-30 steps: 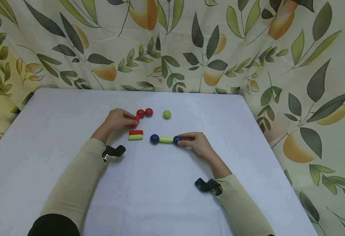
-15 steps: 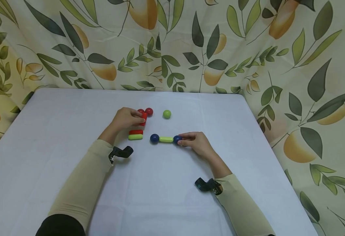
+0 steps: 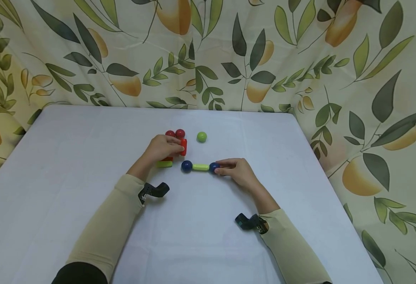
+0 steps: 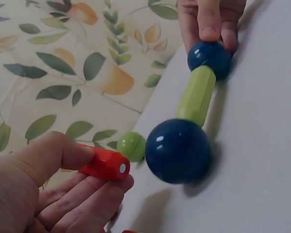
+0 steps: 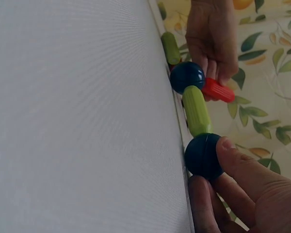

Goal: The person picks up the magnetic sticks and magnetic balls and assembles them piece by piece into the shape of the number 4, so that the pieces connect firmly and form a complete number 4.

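Observation:
My left hand pinches a red magnetic rod between thumb and fingers. A round silvery tip shows on its end in the left wrist view. Just in front of the rod lies a joined piece: a lime-green rod with a dark blue ball at its left end and another blue ball at its right. Thumb and fingers of my right hand grip that right ball. The red rod stands apart from the left ball in the left wrist view.
Two red balls sit side by side behind my left hand. A green ball lies to their right. Another lime-green rod and a mostly hidden red rod lie by my left hand on the white-covered table.
My left hand has carried the red rod rightward and slightly nearer, towards the left blue ball, and turned it more end-on. My right hand and the joined piece have stayed in place.

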Demonstrator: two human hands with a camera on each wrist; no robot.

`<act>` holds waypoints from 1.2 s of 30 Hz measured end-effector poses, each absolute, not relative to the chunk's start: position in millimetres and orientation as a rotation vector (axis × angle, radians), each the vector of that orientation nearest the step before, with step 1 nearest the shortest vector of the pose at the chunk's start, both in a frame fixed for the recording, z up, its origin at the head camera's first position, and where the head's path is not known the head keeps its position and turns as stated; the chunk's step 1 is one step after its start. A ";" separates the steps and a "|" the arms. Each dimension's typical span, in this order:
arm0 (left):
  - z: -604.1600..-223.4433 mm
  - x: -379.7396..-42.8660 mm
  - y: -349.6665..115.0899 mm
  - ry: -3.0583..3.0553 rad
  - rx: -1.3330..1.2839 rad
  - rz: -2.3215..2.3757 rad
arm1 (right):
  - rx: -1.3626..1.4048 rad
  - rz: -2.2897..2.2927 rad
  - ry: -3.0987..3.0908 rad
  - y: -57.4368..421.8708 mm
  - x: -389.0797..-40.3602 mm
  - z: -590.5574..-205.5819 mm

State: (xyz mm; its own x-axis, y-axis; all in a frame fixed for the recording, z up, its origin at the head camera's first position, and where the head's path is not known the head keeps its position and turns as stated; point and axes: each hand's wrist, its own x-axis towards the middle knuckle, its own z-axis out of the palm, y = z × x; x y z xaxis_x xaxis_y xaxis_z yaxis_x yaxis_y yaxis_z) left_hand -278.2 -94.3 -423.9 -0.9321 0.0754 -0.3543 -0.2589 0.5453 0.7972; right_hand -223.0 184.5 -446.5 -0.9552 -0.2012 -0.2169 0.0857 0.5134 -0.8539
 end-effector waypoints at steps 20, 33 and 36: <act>-430.7 -262.3 -87.9 2.428 -0.039 1.352 | -0.058 -1.404 2.474 183.5 -224.9 -449.1; -431.5 -256.6 -86.4 2.447 -0.042 1.354 | -0.078 -1.411 2.477 182.1 -220.6 -444.4; -433.9 -257.3 -85.1 2.435 -0.071 1.379 | -0.083 -1.410 2.482 181.6 -220.3 -444.0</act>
